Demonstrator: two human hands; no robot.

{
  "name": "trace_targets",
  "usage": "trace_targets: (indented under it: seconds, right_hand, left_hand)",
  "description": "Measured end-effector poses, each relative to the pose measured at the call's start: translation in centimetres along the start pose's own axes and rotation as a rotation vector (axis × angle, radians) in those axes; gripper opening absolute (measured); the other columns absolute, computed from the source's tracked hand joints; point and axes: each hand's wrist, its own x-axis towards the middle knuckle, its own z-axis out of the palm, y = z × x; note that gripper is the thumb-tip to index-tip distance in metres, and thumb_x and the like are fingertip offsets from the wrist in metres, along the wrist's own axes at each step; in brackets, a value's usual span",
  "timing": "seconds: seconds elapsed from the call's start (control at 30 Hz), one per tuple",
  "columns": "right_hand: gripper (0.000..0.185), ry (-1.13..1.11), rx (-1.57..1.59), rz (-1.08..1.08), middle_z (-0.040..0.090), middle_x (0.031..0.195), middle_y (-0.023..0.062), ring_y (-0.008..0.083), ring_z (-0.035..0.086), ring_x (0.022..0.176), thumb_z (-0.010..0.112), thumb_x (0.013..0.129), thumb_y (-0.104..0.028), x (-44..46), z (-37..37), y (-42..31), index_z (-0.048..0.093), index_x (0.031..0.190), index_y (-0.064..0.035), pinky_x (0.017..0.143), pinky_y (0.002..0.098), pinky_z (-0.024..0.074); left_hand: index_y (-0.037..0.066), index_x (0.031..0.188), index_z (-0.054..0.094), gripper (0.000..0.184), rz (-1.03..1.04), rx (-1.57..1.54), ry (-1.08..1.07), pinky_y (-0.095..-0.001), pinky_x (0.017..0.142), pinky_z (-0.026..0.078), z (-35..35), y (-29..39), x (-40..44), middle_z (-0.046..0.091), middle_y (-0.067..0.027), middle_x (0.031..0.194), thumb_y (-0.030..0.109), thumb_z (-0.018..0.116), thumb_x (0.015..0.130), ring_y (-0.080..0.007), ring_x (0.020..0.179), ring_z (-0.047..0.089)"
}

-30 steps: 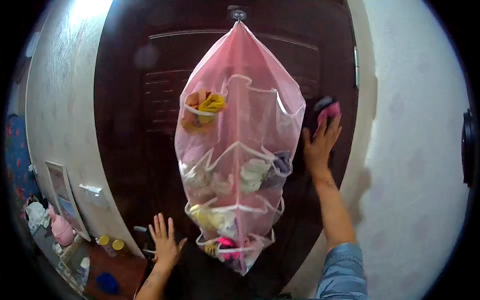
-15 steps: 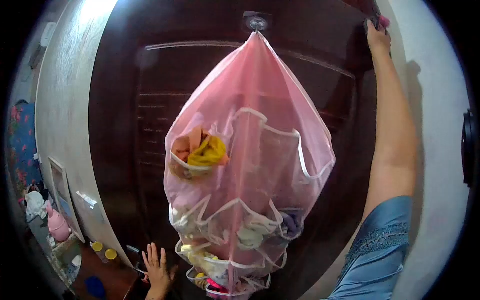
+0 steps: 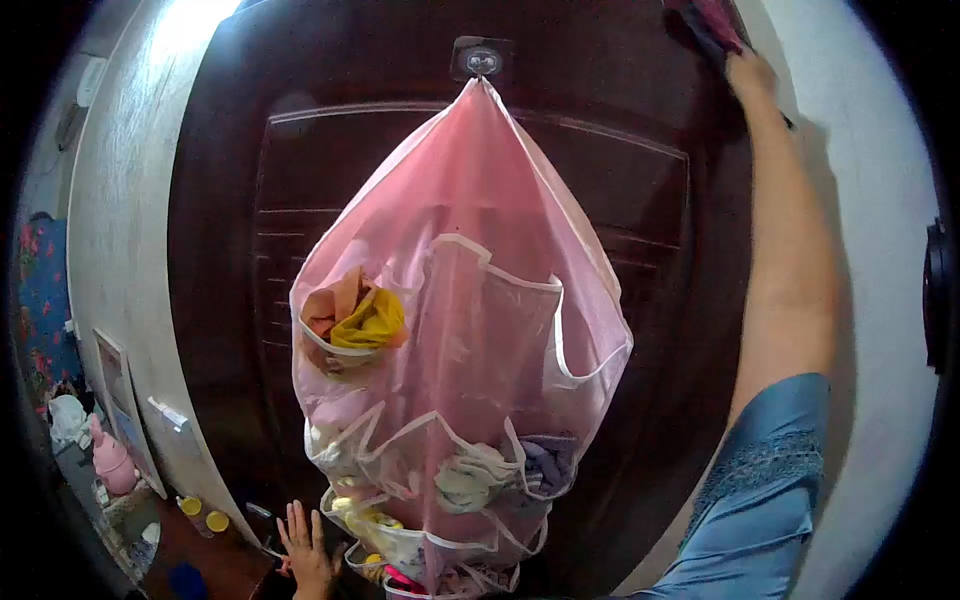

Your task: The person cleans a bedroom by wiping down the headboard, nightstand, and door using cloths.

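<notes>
My right hand (image 3: pixel 752 80) is raised to the door's upper right corner, its fingers closed on a dark and pink cloth (image 3: pixel 712 28). Low on the left, my left hand (image 3: pixel 306 548) has its fingers spread, beside the door handle (image 3: pixel 262 512) and the hanging organizer's lower edge. The pink mesh organizer (image 3: pixel 455 330) hangs from a clear hook (image 3: pixel 481 62) on the dark door (image 3: pixel 225 210). Orange and yellow fabric (image 3: pixel 362 315) fills its upper left pocket; pale items (image 3: pixel 475 478) and a grey-purple item (image 3: pixel 547 463) sit lower.
At the lower left stand a pink rabbit-shaped object (image 3: pixel 113 462), yellow-lidded containers (image 3: pixel 204 514) and a leaning frame (image 3: pixel 128 405). A blue item (image 3: pixel 187 580) lies on the brown surface. The pale wall (image 3: pixel 885 300) runs along the right.
My right hand has moved up with the cloth from beside the organizer to the door's top right. My left hand stays spread, lower in view. The organizer appears larger and lower.
</notes>
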Motion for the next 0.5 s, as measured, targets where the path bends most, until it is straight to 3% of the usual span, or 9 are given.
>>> trace_targets:
  seconds: [0.07, 0.1, 0.17, 0.2, 0.3, 0.33, 0.37, 0.47, 0.5]
  right_hand:
    - [0.062, -0.174, -0.04, 0.206, 0.058, 0.128, 0.0202, 0.0375, 0.053, 0.12, 0.037, 0.088, -0.047, -1.2, -1.3, 2.3, 0.057, 0.129, -0.006, 0.1, 0.0447, 0.0404]
    - [0.067, -0.174, 0.175, 0.299, 0.057, 0.129, 0.0231, 0.039, 0.052, 0.121, 0.036, 0.087, -0.047, -0.1, 0.8, 3.6, 0.056, 0.126, 0.0038, 0.102, 0.0444, 0.0385]
    - [0.066, -0.044, 0.205, 0.241, 0.056, 0.128, 0.025, 0.0404, 0.051, 0.122, 0.037, 0.085, -0.044, -1.9, 0.7, 0.0, 0.058, 0.124, 0.005, 0.103, 0.0449, 0.0371]
    - [0.066, 0.003, 0.232, 0.127, 0.056, 0.128, 0.025, 0.04, 0.05, 0.122, 0.038, 0.084, -0.044, -0.4, 2.4, -1.1, 0.058, 0.123, 0.0053, 0.103, 0.0455, 0.0371]
    - [0.055, -0.327, 0.376, 0.107, 0.053, 0.134, 0.0188, 0.0343, 0.05, 0.124, 0.05, 0.083, -0.037, 0.3, 0.7, -10.2, 0.057, 0.125, -0.0032, 0.105, 0.0418, 0.038]
    - [0.051, 0.029, 0.476, 0.196, 0.044, 0.142, 0.0191, 0.0366, 0.042, 0.13, 0.043, 0.09, -0.039, -3.6, -0.9, -13.7, 0.059, 0.126, -0.0062, 0.109, 0.041, 0.0352]
    - [0.059, -0.138, 0.297, -0.068, 0.039, 0.145, 0.0209, 0.037, 0.036, 0.135, 0.036, 0.09, -0.041, -2.9, -0.8, -16.3, 0.051, 0.134, -0.0049, 0.111, 0.0417, 0.033]
    - [0.056, -0.224, 0.472, 0.038, 0.041, 0.146, 0.0174, 0.0348, 0.035, 0.136, 0.038, 0.088, -0.036, -9.2, -5.4, -26.5, 0.047, 0.139, -0.0135, 0.114, 0.0424, 0.0269]
    - [0.054, -0.117, 0.331, -0.237, 0.041, 0.146, 0.0162, 0.0339, 0.036, 0.136, 0.04, 0.088, -0.034, -8.6, -3.6, -27.9, 0.047, 0.139, -0.0179, 0.113, 0.0438, 0.029]
  left_hand:
    - [0.003, 0.148, 0.024, 0.091, 0.005, 0.008, -0.006, -0.0612, 0.111, 0.018, 0.3, -0.3, -0.4, 0.019, -0.0294, 0.152, 0.025, 0.072, 0.074, -0.0468, 0.14, 0.022]
    - [0.003, 0.148, 0.024, 0.091, 0.008, 0.002, -0.006, -0.0612, 0.111, 0.018, 0.5, -0.2, -0.2, 0.019, -0.0294, 0.152, 0.025, 0.072, 0.074, -0.0468, 0.14, 0.022]
    - [0.002, 0.148, 0.022, 0.091, -0.004, -0.018, -0.003, -0.061, 0.111, 0.018, 0.4, 0.0, -0.2, 0.016, -0.0294, 0.153, 0.022, 0.072, 0.075, -0.0466, 0.14, 0.02]
    - [0.002, 0.148, 0.022, 0.091, -0.008, -0.016, -0.006, -0.061, 0.111, 0.018, 0.2, 0.0, -0.3, 0.016, -0.0294, 0.153, 0.022, 0.072, 0.075, -0.0466, 0.14, 0.02]
    - [0.002, 0.148, 0.021, 0.093, -0.01, -0.044, -0.031, -0.0612, 0.111, 0.017, 0.2, 0.0, 0.0, 0.014, -0.0295, 0.153, 0.019, 0.074, 0.074, -0.0464, 0.141, 0.018]
    - [0.004, 0.147, 0.023, 0.093, -0.019, -0.076, -0.009, -0.0623, 0.111, 0.017, 0.2, 0.2, 0.1, 0.017, -0.0287, 0.152, 0.019, 0.076, 0.071, -0.047, 0.141, 0.019]
    - [0.005, 0.146, 0.026, 0.094, -0.025, -0.109, 0.009, -0.0634, 0.11, 0.017, 0.1, 0.3, 0.0, 0.02, -0.0278, 0.152, 0.018, 0.078, 0.069, -0.0476, 0.14, 0.02]
    - [0.004, 0.145, 0.027, 0.091, -0.021, -0.089, 0.004, -0.0636, 0.11, 0.017, 0.7, -0.5, -0.2, 0.021, -0.0277, 0.151, 0.018, 0.077, 0.071, -0.047, 0.14, 0.02]
    - [0.004, 0.145, 0.027, 0.09, -0.019, -0.083, 0.005, -0.0636, 0.11, 0.017, 0.6, -0.8, -0.2, 0.021, -0.0275, 0.151, 0.018, 0.077, 0.07, -0.0464, 0.141, 0.02]
